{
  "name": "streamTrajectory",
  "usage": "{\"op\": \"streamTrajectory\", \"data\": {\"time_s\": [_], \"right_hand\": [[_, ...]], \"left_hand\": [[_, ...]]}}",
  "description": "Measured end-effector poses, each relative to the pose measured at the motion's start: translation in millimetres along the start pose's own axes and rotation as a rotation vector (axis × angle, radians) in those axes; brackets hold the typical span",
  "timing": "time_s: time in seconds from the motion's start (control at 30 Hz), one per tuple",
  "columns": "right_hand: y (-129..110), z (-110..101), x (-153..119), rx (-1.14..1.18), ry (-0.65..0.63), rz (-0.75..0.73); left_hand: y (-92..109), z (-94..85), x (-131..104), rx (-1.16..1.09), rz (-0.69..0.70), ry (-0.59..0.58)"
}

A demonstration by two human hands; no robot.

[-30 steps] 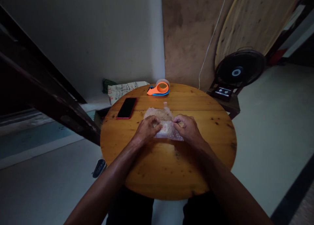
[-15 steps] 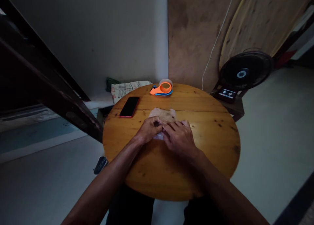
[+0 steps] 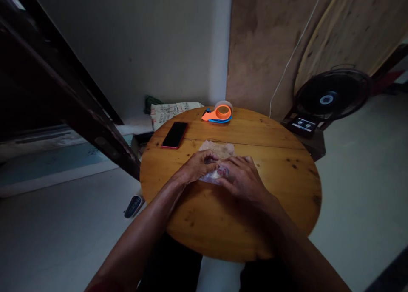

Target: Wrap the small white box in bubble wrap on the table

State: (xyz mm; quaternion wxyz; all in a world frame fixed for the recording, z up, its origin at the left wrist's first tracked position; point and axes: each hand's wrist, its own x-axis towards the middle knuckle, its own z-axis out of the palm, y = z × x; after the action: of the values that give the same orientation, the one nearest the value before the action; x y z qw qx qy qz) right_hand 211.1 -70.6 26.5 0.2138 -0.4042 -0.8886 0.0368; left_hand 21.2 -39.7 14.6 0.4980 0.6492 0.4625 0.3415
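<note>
A crinkled, see-through plastic bag (image 3: 219,148) lies on the round wooden table (image 3: 204,215), with a whitish, red-marked patch showing between my hands. From the left, my left hand (image 3: 196,166) grips the bag, its thumb and fingers curved toward each other at the middle. My right hand (image 3: 245,175) bends its fingers over the bag's right side, and the thumb rests lower near the front edge. The fingertips of both hands are partly hidden, and what the bag contains cannot be made out.
An orange and blue tape dispenser (image 3: 219,113) stands at the table's far edge. A phone with a red edge (image 3: 175,135) lies at the left. Behind the table are a printed sack (image 3: 174,112) and, to the right, a dark fan (image 3: 328,97). A shoe (image 3: 134,206) is on the floor.
My hands have spread slightly apart, uncovering more of the bag and its red-marked patch. The whole view has shifted, so the table appears farther right.
</note>
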Motion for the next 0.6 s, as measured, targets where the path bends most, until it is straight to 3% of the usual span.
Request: {"op": "streamTrajectory", "data": {"time_s": [0.17, 0.4, 0.6], "right_hand": [[1, 1, 0, 0.001, -0.01, -0.016], [2, 3, 0, 0.013, 0.001, -0.034], [2, 2, 0, -0.021, 0.004, -0.046]], "left_hand": [[-2, -13.0, -4, 0.161, -0.003, -0.002], [-7, -22.5, -4, 0.028, -0.091, 0.06], [-5, -33.8, -13, 0.474, -0.101, 0.296]]}}
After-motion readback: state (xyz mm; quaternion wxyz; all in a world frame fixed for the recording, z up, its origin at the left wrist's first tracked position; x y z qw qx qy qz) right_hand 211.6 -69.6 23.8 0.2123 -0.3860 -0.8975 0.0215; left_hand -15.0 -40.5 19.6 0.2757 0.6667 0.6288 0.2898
